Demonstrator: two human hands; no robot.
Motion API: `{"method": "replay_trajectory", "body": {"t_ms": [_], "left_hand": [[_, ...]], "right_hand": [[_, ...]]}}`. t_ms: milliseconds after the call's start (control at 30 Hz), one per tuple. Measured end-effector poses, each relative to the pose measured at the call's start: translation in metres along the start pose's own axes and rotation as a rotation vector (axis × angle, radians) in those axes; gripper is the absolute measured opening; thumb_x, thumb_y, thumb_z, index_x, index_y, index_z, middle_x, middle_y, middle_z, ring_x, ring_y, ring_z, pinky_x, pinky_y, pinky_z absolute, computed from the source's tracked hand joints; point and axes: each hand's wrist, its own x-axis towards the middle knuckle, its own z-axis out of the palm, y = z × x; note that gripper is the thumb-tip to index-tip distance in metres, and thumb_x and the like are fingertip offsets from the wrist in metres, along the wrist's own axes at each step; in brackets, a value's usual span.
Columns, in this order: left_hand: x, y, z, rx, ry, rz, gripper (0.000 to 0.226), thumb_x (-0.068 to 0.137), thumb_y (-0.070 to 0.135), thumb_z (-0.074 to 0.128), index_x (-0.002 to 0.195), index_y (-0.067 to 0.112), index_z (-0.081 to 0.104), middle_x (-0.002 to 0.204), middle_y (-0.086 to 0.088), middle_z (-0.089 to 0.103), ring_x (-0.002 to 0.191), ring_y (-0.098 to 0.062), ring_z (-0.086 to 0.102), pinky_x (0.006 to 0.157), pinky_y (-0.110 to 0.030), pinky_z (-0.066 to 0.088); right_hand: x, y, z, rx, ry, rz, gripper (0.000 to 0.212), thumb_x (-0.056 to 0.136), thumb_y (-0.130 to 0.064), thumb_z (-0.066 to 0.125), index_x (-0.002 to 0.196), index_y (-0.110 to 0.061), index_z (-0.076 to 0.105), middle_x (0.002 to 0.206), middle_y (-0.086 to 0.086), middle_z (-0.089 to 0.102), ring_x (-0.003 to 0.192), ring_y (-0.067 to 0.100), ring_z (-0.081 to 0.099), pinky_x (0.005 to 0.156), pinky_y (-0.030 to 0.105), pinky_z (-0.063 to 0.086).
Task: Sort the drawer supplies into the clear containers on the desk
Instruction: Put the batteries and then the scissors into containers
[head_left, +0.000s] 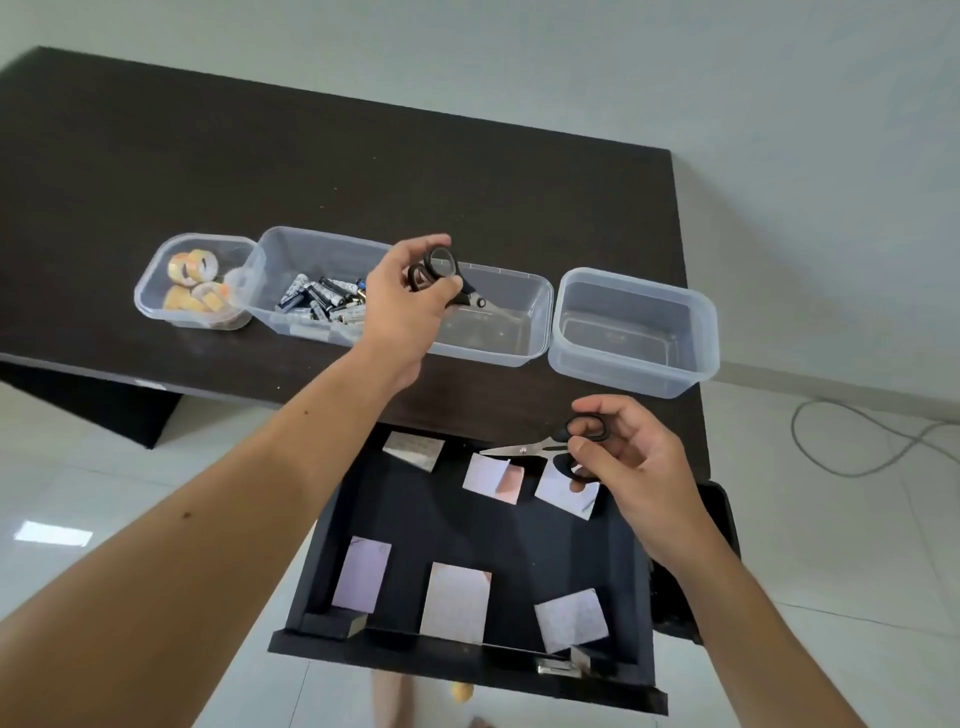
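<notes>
My left hand (410, 301) pinches black-handled scissors (448, 280) over the middle container (524, 332); my right hand (628, 462) grips a second pair (550, 447) above the drawer (467, 530). Battery (324, 301) labels are unreadable.

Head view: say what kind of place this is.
Probably a home office or study: a dark desk against a plain wall, its open drawer holding paper notes, and clear containers of tape, batteries and scissors.

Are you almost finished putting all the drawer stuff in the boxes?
Partly. Yellowish tape rolls and batteries already sit in clear plastic containers. The left hand holds black-handled scissors over the third container; the right hand holds a second pair. Shiny paper squares remain in the black drawer.
</notes>
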Motion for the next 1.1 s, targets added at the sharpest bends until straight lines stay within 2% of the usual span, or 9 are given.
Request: {"method": "replay_trajectory", "body": {"t_ms": [167, 267, 367, 533, 633, 733, 867, 1033, 1100], "left_hand": [[0.004, -0.021, 0.002, 0.233, -0.03, 0.033, 0.033, 0.093, -0.001, 0.07, 0.117, 0.022, 0.066, 0.092, 0.007, 0.065, 0.087, -0.009, 0.063, 0.092, -0.03, 0.057], [-0.002, -0.019, -0.001, 0.421, -0.093, 0.112, 0.034, 0.095, 0.008, 0.072, 0.122, 0.026, 0.061, 0.107, 0.007, 0.067, 0.101, -0.007, 0.063, 0.09, -0.018, 0.05], [-0.002, -0.014, -0.008, 0.485, -0.137, 0.228, 0.036, 0.096, 0.013, 0.071, 0.126, 0.028, 0.059, 0.128, 0.008, 0.062, 0.118, -0.005, 0.059, 0.1, -0.013, 0.042], [-0.004, 0.006, -0.027, 0.447, -0.1, 0.388, 0.033, 0.098, 0.01, 0.067, 0.122, 0.03, 0.059, 0.13, 0.007, 0.063, 0.126, -0.004, 0.059, 0.113, -0.019, 0.041], [-0.015, 0.011, -0.043, 0.289, -0.078, 0.368, 0.027, 0.1, 0.004, 0.064, 0.121, 0.021, 0.062, 0.119, 0.006, 0.069, 0.115, -0.006, 0.065, 0.104, -0.029, 0.054], [-0.036, 0.002, -0.058, 0.203, -0.071, 0.34, 0.024, 0.1, 0.0, 0.064, 0.117, 0.017, 0.064, 0.107, 0.002, 0.07, 0.102, -0.015, 0.067, 0.088, -0.036, 0.059], [-0.069, -0.029, -0.075, 0.109, -0.11, 0.234, 0.018, 0.098, -0.001, 0.067, 0.112, 0.009, 0.067, 0.095, -0.005, 0.07, 0.088, -0.027, 0.069, 0.09, -0.05, 0.059], [-0.097, -0.069, -0.09, 0.213, -0.26, 0.084, 0.02, 0.097, 0.005, 0.072, 0.108, 0.02, 0.071, 0.093, 0.003, 0.073, 0.091, -0.021, 0.072, 0.088, -0.037, 0.06], [-0.104, -0.081, -0.093, 0.265, -0.316, 0.026, 0.019, 0.096, 0.008, 0.074, 0.11, 0.02, 0.071, 0.095, 0.003, 0.074, 0.094, -0.017, 0.072, 0.089, -0.031, 0.06]], "right_hand": [[0.011, -0.013, -0.001, 0.04, 0.028, 0.005, 0.034, 0.093, 0.01, 0.072, 0.111, -0.019, 0.074, 0.092, 0.0, 0.074, 0.083, 0.015, 0.071, 0.071, 0.036, 0.064], [0.017, -0.026, 0.002, 0.07, 0.035, -0.001, 0.029, 0.094, 0.009, 0.072, 0.112, -0.015, 0.072, 0.091, -0.002, 0.074, 0.08, 0.015, 0.072, 0.068, 0.036, 0.065], [0.03, -0.046, 0.009, 0.085, 0.045, -0.051, 0.028, 0.094, 0.009, 0.071, 0.111, -0.013, 0.07, 0.089, -0.005, 0.074, 0.078, 0.013, 0.072, 0.067, 0.038, 0.066], [0.068, -0.076, 0.026, 0.061, 0.097, -0.138, 0.027, 0.092, 0.006, 0.075, 0.105, -0.017, 0.071, 0.092, -0.003, 0.074, 0.085, 0.008, 0.074, 0.072, 0.03, 0.065], [0.093, -0.084, 0.041, -0.046, 0.078, -0.137, 0.024, 0.091, 0.003, 0.077, 0.107, -0.014, 0.069, 0.091, 0.004, 0.071, 0.08, 0.004, 0.073, 0.071, 0.023, 0.062], [0.115, -0.078, 0.057, -0.202, 0.034, -0.102, 0.022, 0.091, -0.002, 0.078, 0.108, -0.015, 0.069, 0.096, 0.01, 0.075, 0.082, 0.01, 0.075, 0.073, 0.027, 0.065], [0.135, -0.061, 0.071, -0.441, 0.031, -0.123, 0.017, 0.091, -0.011, 0.079, 0.102, -0.022, 0.073, 0.096, 0.001, 0.077, 0.087, 0.021, 0.076, 0.079, 0.033, 0.066], [0.14, -0.054, 0.075, -0.571, 0.046, -0.204, 0.012, 0.092, -0.011, 0.075, 0.099, -0.021, 0.076, 0.097, -0.006, 0.078, 0.088, 0.013, 0.075, 0.083, 0.019, 0.06], [0.139, -0.055, 0.073, -0.579, 0.062, -0.239, 0.013, 0.092, -0.011, 0.074, 0.099, -0.021, 0.075, 0.099, -0.005, 0.078, 0.09, 0.013, 0.075, 0.088, 0.021, 0.06]]}}
